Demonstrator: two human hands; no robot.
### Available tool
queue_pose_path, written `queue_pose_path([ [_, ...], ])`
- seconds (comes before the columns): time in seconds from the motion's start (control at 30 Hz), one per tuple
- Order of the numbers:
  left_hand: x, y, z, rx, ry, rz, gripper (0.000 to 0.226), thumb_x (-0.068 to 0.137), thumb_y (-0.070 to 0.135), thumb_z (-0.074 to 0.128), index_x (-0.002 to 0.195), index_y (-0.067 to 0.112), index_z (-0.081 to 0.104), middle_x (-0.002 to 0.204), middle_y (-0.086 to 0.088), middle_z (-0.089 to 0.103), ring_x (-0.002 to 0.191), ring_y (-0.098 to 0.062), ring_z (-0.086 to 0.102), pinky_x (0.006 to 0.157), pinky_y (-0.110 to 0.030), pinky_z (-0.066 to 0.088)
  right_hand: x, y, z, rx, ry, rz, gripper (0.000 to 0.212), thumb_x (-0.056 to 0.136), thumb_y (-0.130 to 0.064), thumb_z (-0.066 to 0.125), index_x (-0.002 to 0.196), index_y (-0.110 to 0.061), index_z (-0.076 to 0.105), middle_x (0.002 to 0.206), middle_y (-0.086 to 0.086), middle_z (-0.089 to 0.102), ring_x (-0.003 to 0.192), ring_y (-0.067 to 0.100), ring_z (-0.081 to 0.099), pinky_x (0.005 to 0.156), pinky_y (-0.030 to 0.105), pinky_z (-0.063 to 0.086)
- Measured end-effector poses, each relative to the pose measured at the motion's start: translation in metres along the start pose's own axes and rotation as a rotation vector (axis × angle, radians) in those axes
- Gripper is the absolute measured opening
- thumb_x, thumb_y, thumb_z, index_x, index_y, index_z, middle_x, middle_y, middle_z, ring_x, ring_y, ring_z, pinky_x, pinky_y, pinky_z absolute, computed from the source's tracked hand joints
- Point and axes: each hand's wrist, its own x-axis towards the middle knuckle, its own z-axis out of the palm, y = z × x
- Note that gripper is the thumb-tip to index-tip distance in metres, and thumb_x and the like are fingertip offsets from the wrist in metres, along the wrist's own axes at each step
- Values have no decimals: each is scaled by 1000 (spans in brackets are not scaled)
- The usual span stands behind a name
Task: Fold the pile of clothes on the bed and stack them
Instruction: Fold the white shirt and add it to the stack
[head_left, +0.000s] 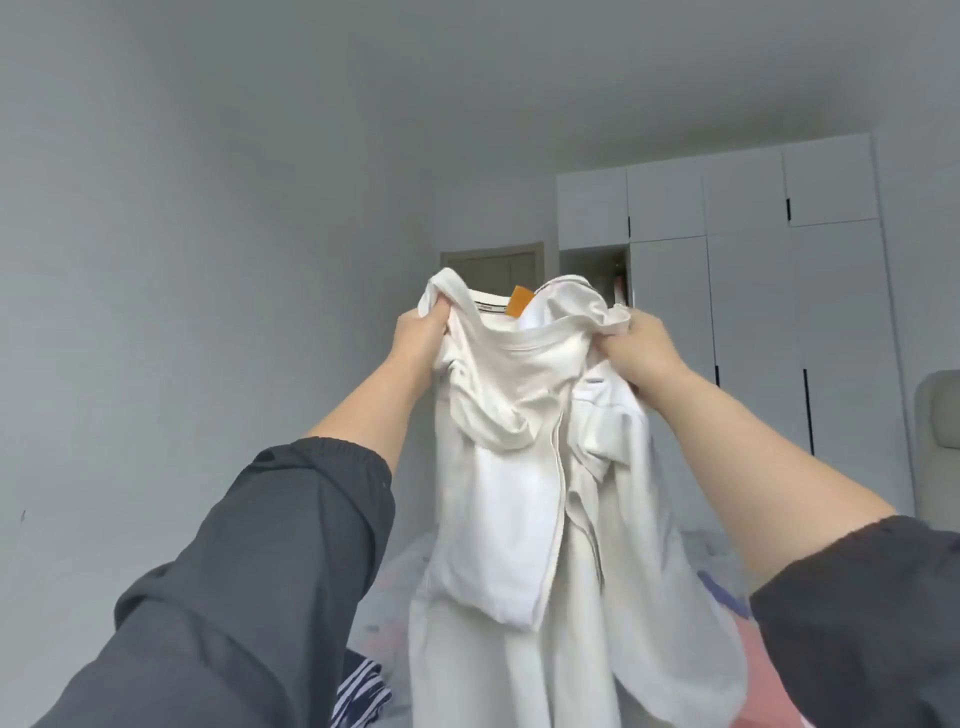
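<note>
Held white garment (519, 493) up high, above the bed (384, 597). Gripped its top edge at both ends: left hand (423, 332) bunched into one corner, right hand (644, 348) into the other, w/ fingers (440, 313) curled tight round cloth on both sides. Showed orange label (519, 301) at top centre, between the hands, so prob. neck or waistband uppermost (jacket or trousers, couldn't tell which). Hung w/ long axis vertical, top end up toward ceiling, bottom end down toward bed and out of shot at lower edge. Sagged along the top edge between the two grips, w/ loose folds and a pocket flap twisted on the right side; not yet spread flat.

Re progress: judged early to mid. Saw no folded stack anywhere in shot. Spotted, loose and unfolded by the look of them, a striped item (358, 691) on bed at lower left and a pink item (763, 675) at lower right, so at least those two left to do plus this one. Judged current step as shaking out and straightening before laying down to fold. Noted white wardrobe (727, 260) and door (493, 265) behind, well apart from the work
</note>
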Motion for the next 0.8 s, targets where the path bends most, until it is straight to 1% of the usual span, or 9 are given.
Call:
queue_pose_path([
  [0.07,6,-23,-19,97,27,1,22,94,34,57,80,18,59,82,-2,62,75,-16,57,70,-27,45,1,19,-7,-130,189,-76,7,83,-5,56,89,-5,60,87,8,62,83,23,58,74,34,47],
  [0.13,7,-51,-39,217,23,-19,21,94,27,58,76,17,58,83,-5,58,78,-17,51,66,-27,42,-2,40,-11,-155,280,-48,5,82,-4,57,84,-7,55,84,8,59,79,25,57,69,34,45],
  [0.23,5,-94,-58,554,-15,1,35,92,28,60,60,19,48,64,1,47,67,-17,42,53,-27,31,-8,76,-5,-288,220,0,12,81,-7,55,70,-7,53,73,10,57,70,25,53,59,33,40],
  [0.33,3,-131,-66,872,150,78,46,91,35,57,52,18,40,56,1,44,59,-23,41,52,-30,29,-16,110,6,-387,254,26,27,82,-13,56,58,-17,44,57,0,46,63,27,48,49,29,28],
  [0.37,4,-145,-69,898,164,67,43,91,33,56,54,17,42,58,0,47,61,-25,45,52,-30,30,-16,124,8,-379,224,58,25,82,-15,59,61,-17,45,58,-2,45,63,27,48,49,29,27],
  [0.5,1,-209,-87,1173,-82,-59,36,90,36,60,62,16,51,70,-7,57,70,-28,53,58,-28,36,-23,180,17,-599,-205,314,24,81,-26,73,81,-10,54,67,-1,47,73,23,51,56,28,34],
  [0.63,1,-268,-103,1318,-57,-3,32,93,39,52,75,13,56,74,-4,56,72,-27,51,58,-29,34,-28,235,34,-728,-157,274,16,87,-21,64,76,-9,61,76,9,59,76,27,52,56,29,35],
  [0.73,7,-313,-111,1560,-157,-200,27,96,36,47,83,15,57,80,-1,54,78,-24,51,62,-27,37,-31,268,58,-1188,-317,268,16,90,-27,55,86,-12,58,100,11,63,91,29,58,67,29,39],
  [0.8,11,-343,-113,1560,-136,-367,18,95,28,49,86,15,57,78,0,53,82,-24,57,64,-27,41,-30,289,74,-1309,-404,312,13,91,-20,53,98,-11,60,104,9,64,98,29,60,70,30,43],
])
